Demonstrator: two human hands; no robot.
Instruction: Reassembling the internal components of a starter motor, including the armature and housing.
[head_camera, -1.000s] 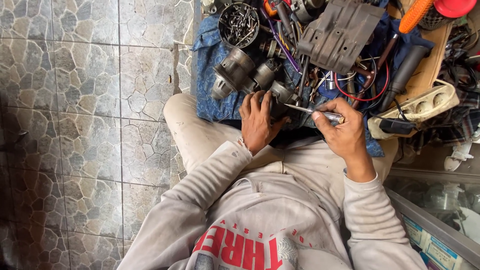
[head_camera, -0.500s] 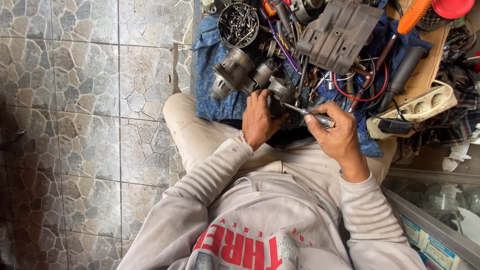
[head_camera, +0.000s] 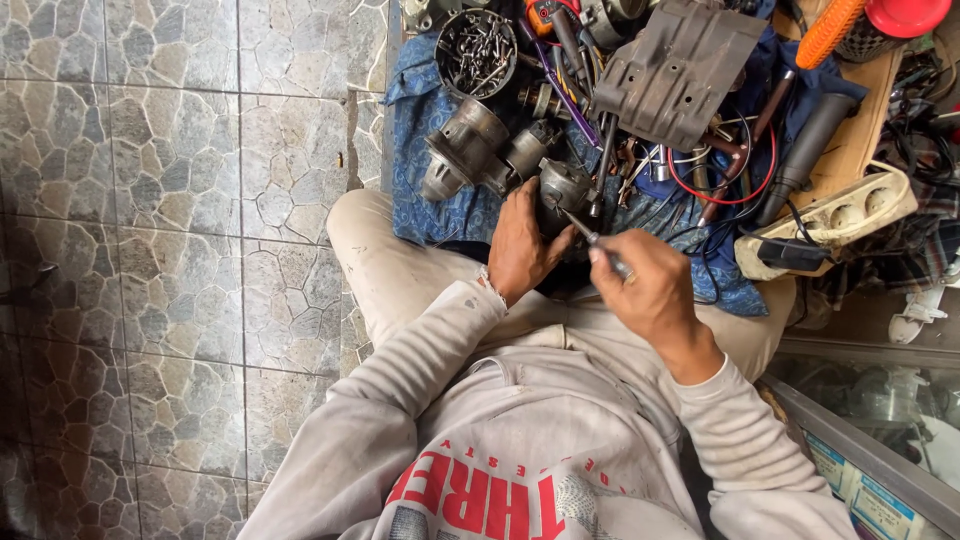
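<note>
Stone-tiled floor, blue cloth (head_camera: 440, 215) heaped with parts | left hand (head_camera: 522, 245) clamped on small motor (head_camera: 562, 187) at cloth's near edge | right hand (head_camera: 648, 290) pinches screwdriver (head_camera: 590, 233), tip at motor | step: working a fastener; next likely needs steady turning.

1. To your left you see the tiled floor (head_camera: 150, 200) of grey stone pattern.
2. A blue cloth (head_camera: 430, 110) lies on it under the clutter.
3. A round tin of screws (head_camera: 477, 40) stands at the cloth's top edge.
4. A grey plastic cover (head_camera: 680, 70) lies right of the tin.
5. A red wire (head_camera: 735, 195) loops below the cover.
6. A cream power strip (head_camera: 850, 215) lies at your right, near an orange handle (head_camera: 830, 30).
</note>
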